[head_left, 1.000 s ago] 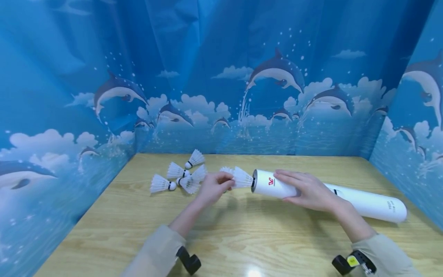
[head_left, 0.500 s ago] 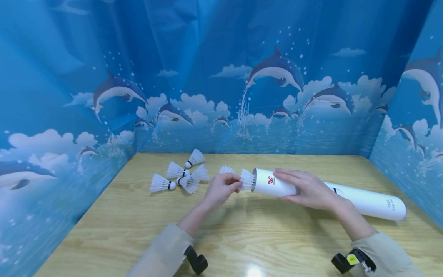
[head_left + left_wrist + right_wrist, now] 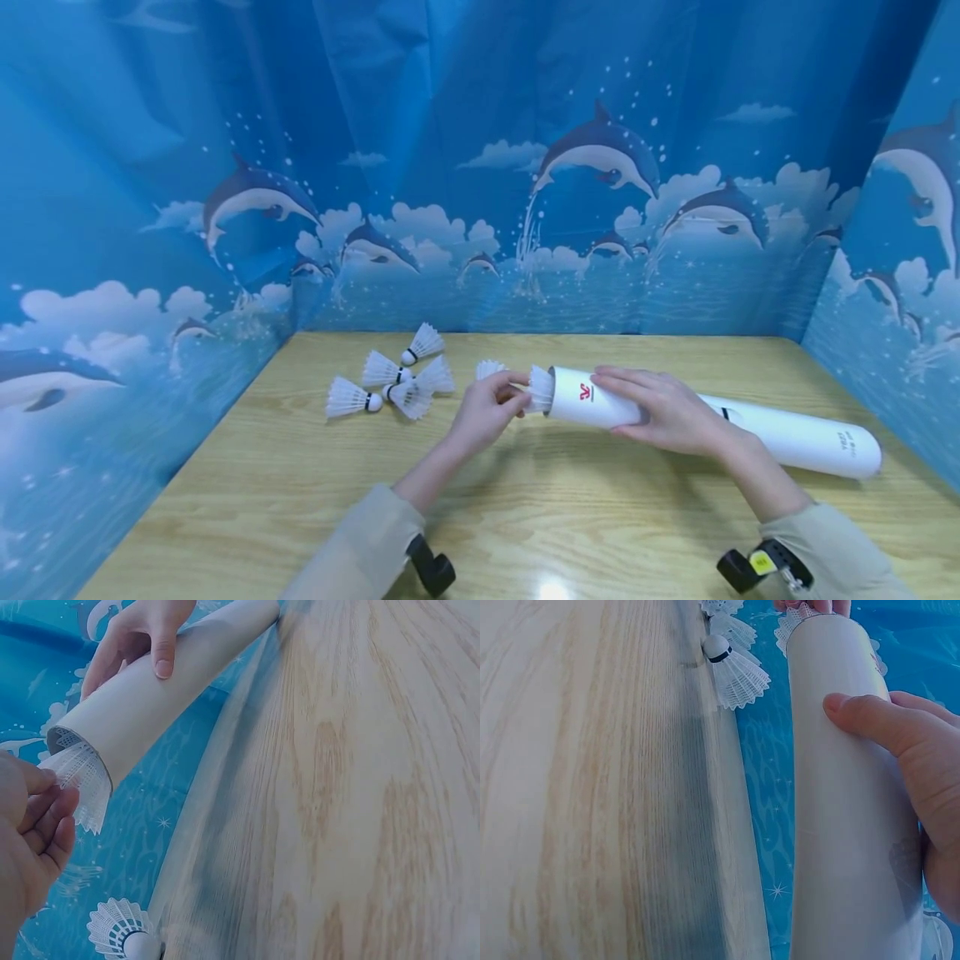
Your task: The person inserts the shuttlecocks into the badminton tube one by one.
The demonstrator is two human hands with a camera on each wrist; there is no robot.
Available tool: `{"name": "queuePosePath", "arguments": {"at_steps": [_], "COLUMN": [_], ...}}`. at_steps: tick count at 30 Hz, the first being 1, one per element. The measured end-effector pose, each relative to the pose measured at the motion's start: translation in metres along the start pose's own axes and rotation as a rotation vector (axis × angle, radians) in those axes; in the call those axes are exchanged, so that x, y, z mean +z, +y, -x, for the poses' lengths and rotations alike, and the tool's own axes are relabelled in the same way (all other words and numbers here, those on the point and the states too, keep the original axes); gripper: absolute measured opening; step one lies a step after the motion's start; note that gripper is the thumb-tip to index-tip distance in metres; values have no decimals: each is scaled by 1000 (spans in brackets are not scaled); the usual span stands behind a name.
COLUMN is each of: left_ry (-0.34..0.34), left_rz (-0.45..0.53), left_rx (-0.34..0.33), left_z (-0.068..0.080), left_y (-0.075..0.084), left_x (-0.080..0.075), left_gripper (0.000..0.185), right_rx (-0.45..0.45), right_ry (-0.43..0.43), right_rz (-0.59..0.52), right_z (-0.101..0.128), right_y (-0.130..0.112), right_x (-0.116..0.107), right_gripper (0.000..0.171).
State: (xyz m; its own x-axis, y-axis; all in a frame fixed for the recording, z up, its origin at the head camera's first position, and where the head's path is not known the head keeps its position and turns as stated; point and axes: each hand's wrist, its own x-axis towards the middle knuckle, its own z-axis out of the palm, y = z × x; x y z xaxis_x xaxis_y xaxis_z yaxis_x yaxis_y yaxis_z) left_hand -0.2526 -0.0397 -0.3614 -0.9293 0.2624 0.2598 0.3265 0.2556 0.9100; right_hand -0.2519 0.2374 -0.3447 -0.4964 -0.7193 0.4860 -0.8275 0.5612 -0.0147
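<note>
A long white tube (image 3: 795,433) lies on the wooden table (image 3: 525,517), its open mouth to the left. My right hand (image 3: 611,404) grips the tube near that mouth, thumb on the near side (image 3: 885,724). My left hand (image 3: 513,398) pinches the feather skirt of a white shuttlecock (image 3: 539,388) that sits partly inside the mouth. In the left wrist view the shuttlecock's skirt (image 3: 82,780) sticks out of the tube (image 3: 150,697) by my fingertips (image 3: 45,817). Its cork end is hidden inside.
Several loose white shuttlecocks (image 3: 386,379) lie in a cluster at the back left of the table, one more (image 3: 489,367) just behind my left hand. Blue dolphin-print walls (image 3: 480,208) enclose the table on three sides. Bare wood lies in front of the hands.
My left hand has moved right and the shuttlecock has slid deeper into the tube's mouth; less of its skirt shows. The right hand and tube have stayed in place.
</note>
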Motion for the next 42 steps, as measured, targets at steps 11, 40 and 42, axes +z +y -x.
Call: {"name": "queuePosePath", "arguments": {"at_steps": [11,40,42], "left_ry": [-40,-32,-38], "left_rz": [-21,-186,-184], "left_rx": [34,39,38], "left_z": [-2,-9,-9], "left_y": [4,8,8], "left_x": [7,21,21], "left_gripper": [8,11,11], "right_rx": [9,22,15], "right_ry": [-8,-18,-14], "right_rz": [-4,-13,-13], "right_z": [-1,-1,-1], "right_y": [0,0,0], "right_x": [0,1,1], "right_gripper": [74,73,72]}}
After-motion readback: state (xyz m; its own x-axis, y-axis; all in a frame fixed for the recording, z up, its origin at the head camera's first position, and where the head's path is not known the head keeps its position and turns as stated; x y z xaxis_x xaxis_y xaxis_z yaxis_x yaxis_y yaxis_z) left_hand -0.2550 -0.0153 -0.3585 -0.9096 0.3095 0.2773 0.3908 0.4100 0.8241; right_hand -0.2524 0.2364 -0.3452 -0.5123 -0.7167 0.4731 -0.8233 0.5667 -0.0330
